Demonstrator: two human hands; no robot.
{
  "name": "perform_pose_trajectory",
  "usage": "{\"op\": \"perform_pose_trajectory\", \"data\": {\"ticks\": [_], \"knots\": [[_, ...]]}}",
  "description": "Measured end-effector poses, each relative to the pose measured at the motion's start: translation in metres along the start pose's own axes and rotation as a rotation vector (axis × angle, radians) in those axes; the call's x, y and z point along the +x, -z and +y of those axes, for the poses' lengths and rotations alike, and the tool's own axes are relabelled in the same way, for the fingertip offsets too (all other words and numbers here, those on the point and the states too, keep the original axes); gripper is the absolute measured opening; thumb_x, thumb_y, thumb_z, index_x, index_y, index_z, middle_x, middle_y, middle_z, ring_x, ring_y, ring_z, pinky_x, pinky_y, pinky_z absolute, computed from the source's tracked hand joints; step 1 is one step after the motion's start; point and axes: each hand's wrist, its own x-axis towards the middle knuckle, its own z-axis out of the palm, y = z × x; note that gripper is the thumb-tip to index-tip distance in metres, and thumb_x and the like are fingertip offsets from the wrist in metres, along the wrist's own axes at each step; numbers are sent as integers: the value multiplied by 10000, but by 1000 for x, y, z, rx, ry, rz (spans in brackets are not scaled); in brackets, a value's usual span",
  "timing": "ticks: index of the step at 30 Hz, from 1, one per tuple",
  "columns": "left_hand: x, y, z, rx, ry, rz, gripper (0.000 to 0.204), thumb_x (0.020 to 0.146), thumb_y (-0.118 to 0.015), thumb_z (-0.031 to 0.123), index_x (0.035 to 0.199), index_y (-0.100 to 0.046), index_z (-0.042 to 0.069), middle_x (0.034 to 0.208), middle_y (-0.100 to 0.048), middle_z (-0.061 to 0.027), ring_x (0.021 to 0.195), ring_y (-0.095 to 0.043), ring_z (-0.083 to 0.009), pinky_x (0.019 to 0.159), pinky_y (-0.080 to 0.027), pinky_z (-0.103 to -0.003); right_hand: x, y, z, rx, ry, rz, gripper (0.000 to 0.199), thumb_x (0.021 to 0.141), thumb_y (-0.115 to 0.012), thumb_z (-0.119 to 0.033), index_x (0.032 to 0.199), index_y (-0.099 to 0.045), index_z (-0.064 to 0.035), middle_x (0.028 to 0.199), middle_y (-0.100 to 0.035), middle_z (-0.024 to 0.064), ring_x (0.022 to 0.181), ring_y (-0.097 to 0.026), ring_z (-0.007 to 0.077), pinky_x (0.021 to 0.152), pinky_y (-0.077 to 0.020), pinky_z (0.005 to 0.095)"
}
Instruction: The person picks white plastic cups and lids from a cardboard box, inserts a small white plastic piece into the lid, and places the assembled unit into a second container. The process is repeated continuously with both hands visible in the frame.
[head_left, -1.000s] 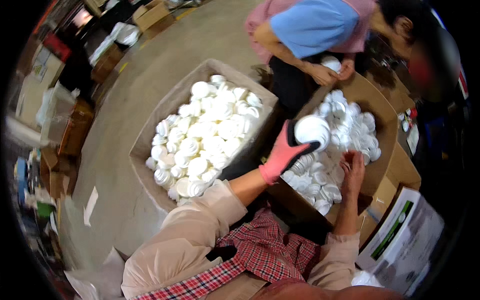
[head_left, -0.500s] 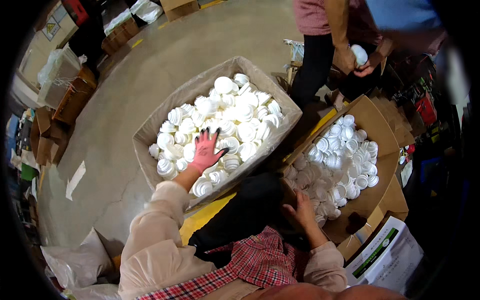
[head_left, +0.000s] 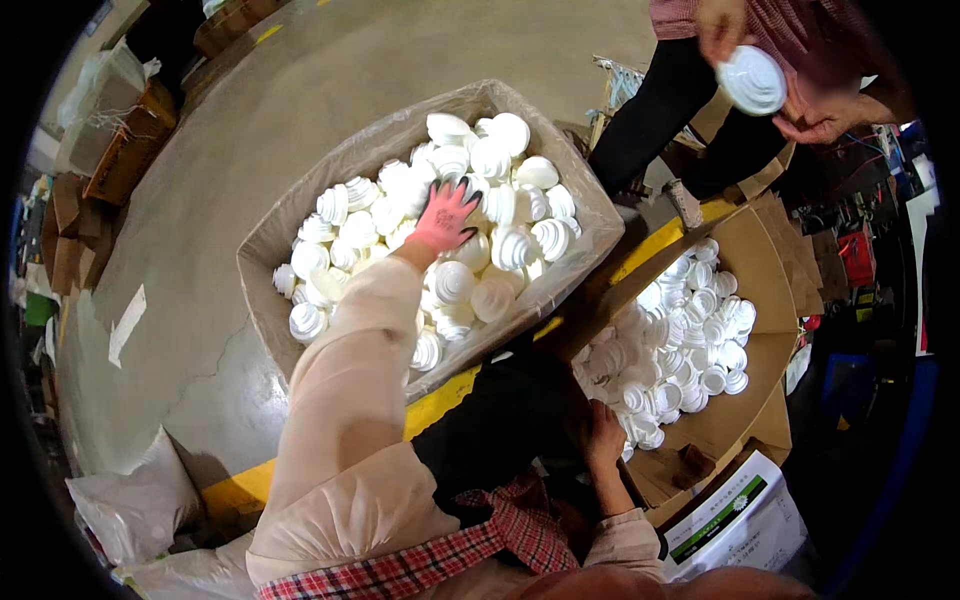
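Observation:
My left hand [head_left: 447, 220], in a pink glove with black fingertips, is spread open on a heap of white ridged round plastic pieces [head_left: 452, 283]. These fill a large carton [head_left: 262, 315] lined with clear plastic. My bare right hand [head_left: 604, 436] is curled at the near left edge of a second cardboard box [head_left: 765, 375]; what its fingers close on, if anything, is hidden. More white ridged pieces [head_left: 690, 345] lie in that box. At the upper right, a co-worker's hands [head_left: 815, 115] hold a round white ridged disc [head_left: 752, 80].
A yellow floor stripe [head_left: 440, 405] runs between the two boxes. White sacks [head_left: 135, 500] lie at the lower left. A printed white sheet [head_left: 745, 525] is by the right box's near side. Brown cartons [head_left: 135, 150] stand far left, and the co-worker's legs [head_left: 650, 120] are beyond the boxes.
My left hand has moved up and to the right over the heap. My right hand's fingers have curled in. The co-worker's white piece is now turned with its ridged face showing.

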Motion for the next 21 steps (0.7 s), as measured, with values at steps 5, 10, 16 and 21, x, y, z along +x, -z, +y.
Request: {"op": "perform_pose_trajectory", "data": {"ticks": [5,10,16,21], "knots": [[-82,20,-34,117,181,-299,550,799,-671,294,1320,-513,217,1232,-507,-152,1102,-556,-315,1102,-228,-586,0,-3,-8,-1,-67,-7,446,710,-711,-110,1128,-556,-107,992,-608,132,902,-597,361,702,-489,460],[-147,55,-59,-30,222,-104,567,781,-694,290,1311,-508,209,1212,-551,-120,1068,-565,-302,977,-362,-560,-4,-5,-7,0,14,95,478,682,-730,-102,1127,-557,-121,988,-611,134,871,-606,362,701,-495,462],[-180,104,-91,-48,474,-56,611,785,-697,399,1297,-519,119,1111,-603,-143,1078,-546,-328,952,-387,-476,-8,-16,-1,-137,-95,74,444,699,-729,-135,1107,-556,-126,954,-598,125,882,-594,359,681,-482,477],[-271,122,-121,140,494,-82,621,798,-681,391,1301,-503,74,1353,-440,-187,1266,-399,-376,1040,-309,-562,-11,-24,-2,-93,0,163,412,714,-727,-183,1080,-548,-125,956,-595,114,856,-596,359,660,-476,481]]}}
